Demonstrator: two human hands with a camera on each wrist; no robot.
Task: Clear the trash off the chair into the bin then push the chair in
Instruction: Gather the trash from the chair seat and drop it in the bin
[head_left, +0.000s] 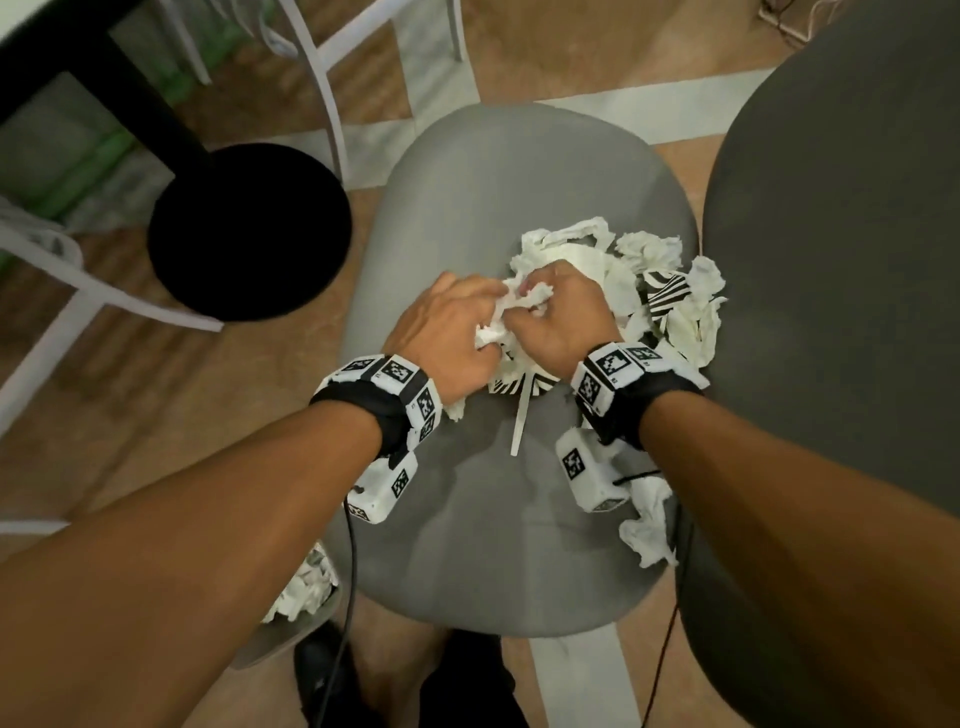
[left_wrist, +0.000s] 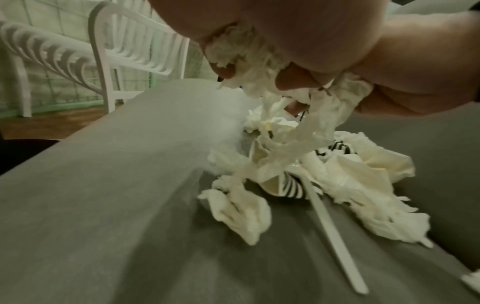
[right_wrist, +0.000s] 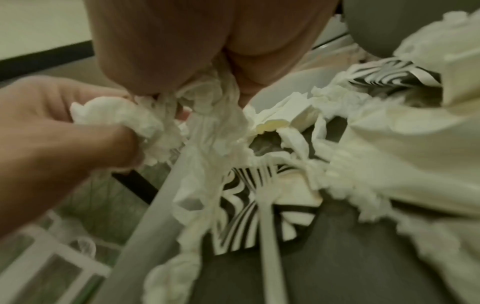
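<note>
From the head view, both the left hand (head_left: 447, 332) and right hand (head_left: 558, 317) clutch crumpled tissues (head_left: 511, 312) mid-seat on the grey chair (head_left: 493, 182), toward its right edge. The left wrist view shows a strand trailing to the striped plate (left_wrist: 288, 188) and fork (left_wrist: 335, 236). In the right wrist view, lifting may drag these off the seat.

Both forearms reach out toward twelve o'clock, wrists close together and strapped with tagged bands. The left hand (head_left: 448, 332) and right hand (head_left: 558, 317) meet knuckle to knuckle, fingers curled tight around crumpled tissue (head_left: 501, 325).
</note>
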